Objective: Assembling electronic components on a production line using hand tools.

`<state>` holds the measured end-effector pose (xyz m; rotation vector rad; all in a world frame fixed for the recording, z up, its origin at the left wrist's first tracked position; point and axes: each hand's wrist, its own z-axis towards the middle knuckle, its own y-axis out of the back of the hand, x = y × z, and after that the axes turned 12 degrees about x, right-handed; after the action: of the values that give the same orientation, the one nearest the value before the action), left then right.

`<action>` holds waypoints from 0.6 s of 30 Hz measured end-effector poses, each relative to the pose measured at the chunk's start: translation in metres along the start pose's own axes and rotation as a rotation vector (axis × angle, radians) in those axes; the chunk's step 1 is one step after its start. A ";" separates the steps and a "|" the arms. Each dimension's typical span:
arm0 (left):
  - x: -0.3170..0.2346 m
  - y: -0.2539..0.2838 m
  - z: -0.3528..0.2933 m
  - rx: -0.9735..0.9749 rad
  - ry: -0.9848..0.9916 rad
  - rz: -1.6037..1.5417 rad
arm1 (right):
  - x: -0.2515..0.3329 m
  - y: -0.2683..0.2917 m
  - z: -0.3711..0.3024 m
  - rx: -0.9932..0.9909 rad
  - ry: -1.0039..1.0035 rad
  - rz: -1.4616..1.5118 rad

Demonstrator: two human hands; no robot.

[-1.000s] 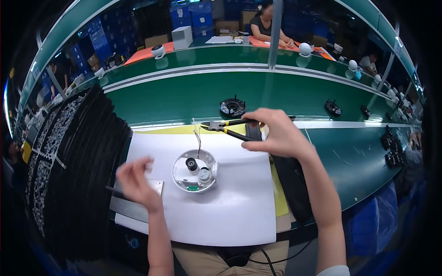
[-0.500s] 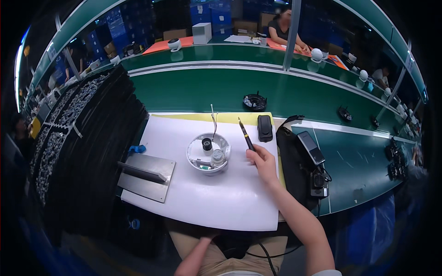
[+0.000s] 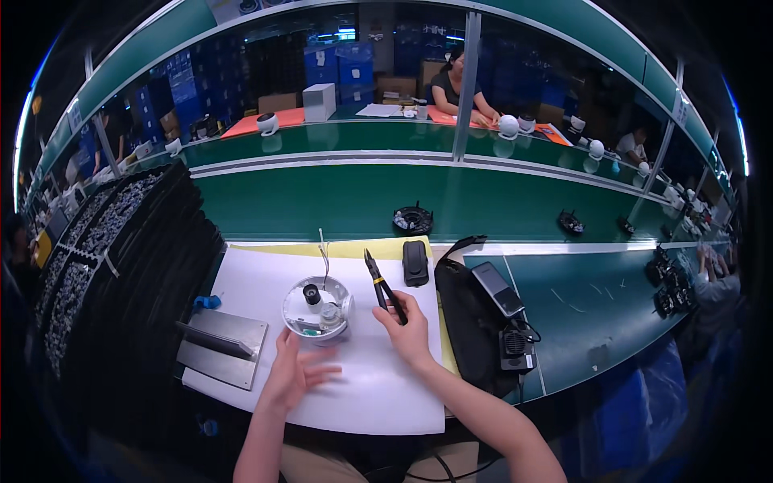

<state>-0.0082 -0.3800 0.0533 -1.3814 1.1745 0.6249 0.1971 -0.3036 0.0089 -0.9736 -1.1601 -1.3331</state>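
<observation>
Trays (image 3: 121, 298): black, stacked high; they stand left of the white sheet (image 3: 362, 398).
Blue thing (image 3: 207, 302): small, beside the trays (its kind I cannot tell).
Bracket (image 3: 219, 362): metal, flat with a raised fin; it lies on the sheet's left side.
Left hand (image 3: 295, 376): fingers spread and blurred, holding nothing; one fingertip is close to the housing, though I cannot tell whether it touches.
Housing (image 3: 316, 309): white, round, open side up, on the sheet between the hands; a black lens (image 3: 312, 293) stands inside; thin wires (image 3: 324, 262) rise from its far side.
Pliers (image 3: 376, 274): right of the housing, tip pointing away from the person.
Right hand (image 3: 409, 334): closed around the pliers' handles, above the sheet.
Case (image 3: 415, 263): black, small, beyond the right hand.
Pouch (image 3: 471, 338): black, along the sheet's right edge; a grey box (image 3: 498, 288) is beside it.
</observation>
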 end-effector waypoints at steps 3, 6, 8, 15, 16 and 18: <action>0.007 0.025 0.049 0.060 0.071 -0.183 | -0.002 -0.001 0.002 -0.045 0.004 0.005; 0.001 0.026 0.061 0.069 -0.056 -0.143 | -0.001 -0.006 0.003 -0.098 0.020 0.076; -0.008 0.020 0.070 -0.021 -0.156 -0.080 | 0.000 -0.005 0.004 -0.144 0.028 0.100; -0.079 0.039 0.201 0.054 -0.400 -0.269 | 0.006 -0.003 0.002 -0.110 0.070 -0.204; -0.087 0.039 0.219 0.060 -0.402 -0.264 | 0.008 -0.002 0.001 -0.116 0.075 -0.201; -0.094 0.037 0.261 -0.106 -0.310 -0.215 | 0.007 0.002 -0.002 -0.054 0.127 -0.622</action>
<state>-0.0067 -0.1006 0.0698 -1.4181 0.7451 0.7250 0.1988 -0.3070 0.0160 -0.5644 -1.3920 -1.8929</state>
